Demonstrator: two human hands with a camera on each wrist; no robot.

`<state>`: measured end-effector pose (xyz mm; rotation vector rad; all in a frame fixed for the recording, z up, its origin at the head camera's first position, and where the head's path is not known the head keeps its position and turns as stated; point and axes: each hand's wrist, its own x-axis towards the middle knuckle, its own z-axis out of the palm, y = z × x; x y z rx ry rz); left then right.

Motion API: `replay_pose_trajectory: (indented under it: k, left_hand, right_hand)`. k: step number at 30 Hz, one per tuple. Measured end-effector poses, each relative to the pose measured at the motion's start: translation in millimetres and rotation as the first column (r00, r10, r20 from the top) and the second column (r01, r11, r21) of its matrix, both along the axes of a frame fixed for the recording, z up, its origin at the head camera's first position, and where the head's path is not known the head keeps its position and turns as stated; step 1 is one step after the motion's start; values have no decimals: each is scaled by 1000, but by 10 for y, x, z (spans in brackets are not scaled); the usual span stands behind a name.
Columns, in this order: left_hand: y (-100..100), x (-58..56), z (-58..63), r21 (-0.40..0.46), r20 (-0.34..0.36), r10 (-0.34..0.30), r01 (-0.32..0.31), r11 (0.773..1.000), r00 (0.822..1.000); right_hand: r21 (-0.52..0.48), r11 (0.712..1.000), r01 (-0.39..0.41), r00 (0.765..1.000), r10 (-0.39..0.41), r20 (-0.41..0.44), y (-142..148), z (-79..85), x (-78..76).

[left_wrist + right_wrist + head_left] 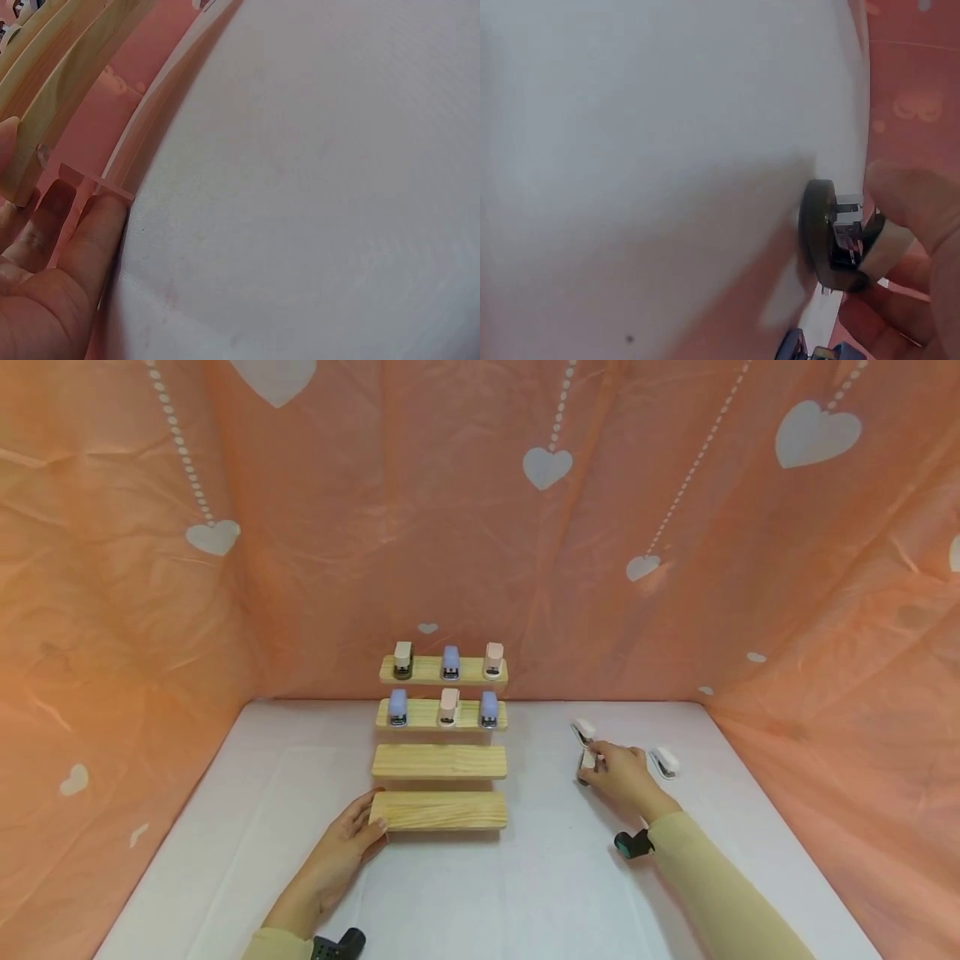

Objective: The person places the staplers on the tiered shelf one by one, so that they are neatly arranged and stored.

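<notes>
Stapler (588,762), cream on top and dark at the base, sits in a pinch between the thumb and fingers of the right hand (622,774), to the right of the tiered wooden rack (442,762) — whether it touches the white tabletop (570,877) I cannot tell. Just behind it lies a white-topped stapler (585,727), and right of the hand a white stapler (665,762). The left hand (341,852) grips the left end of the lowest board (450,812), thumb on the wood. On the top board (427,670) stand three small staplers (450,662); on the second board (423,713), a pink stapler (448,705) between two lavender staplers (489,707)
</notes>
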<state>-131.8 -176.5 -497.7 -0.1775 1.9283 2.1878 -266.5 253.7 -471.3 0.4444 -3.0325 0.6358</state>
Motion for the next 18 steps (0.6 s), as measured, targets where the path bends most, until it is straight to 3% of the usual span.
replay_pose_trajectory:
  k: [3, 6, 12, 18]
  left_hand:
    - [-1, -7, -1, 1, -3, -2, 2, 1000, 1000]
    - [-5, -16, 0, 1, -7, -1, 1, 1000, 1000]
    - [-5, -40, -18, -4, -8, -6, 6, 1000, 1000]
    - [-17, -38, -32, -2, -3, -3, 3, 1000, 1000]
  right_hand:
    - [2, 1000, 15, 998, -15, -53, -46, -32, 28]
    - [-33, 999, 31, 998, -33, -52, -103, -43, 64]
    - [-129, 990, 62, 998, -59, 24, -176, -53, 123]
    - [-249, 963, 103, 989, -71, 131, -189, -113, 133]
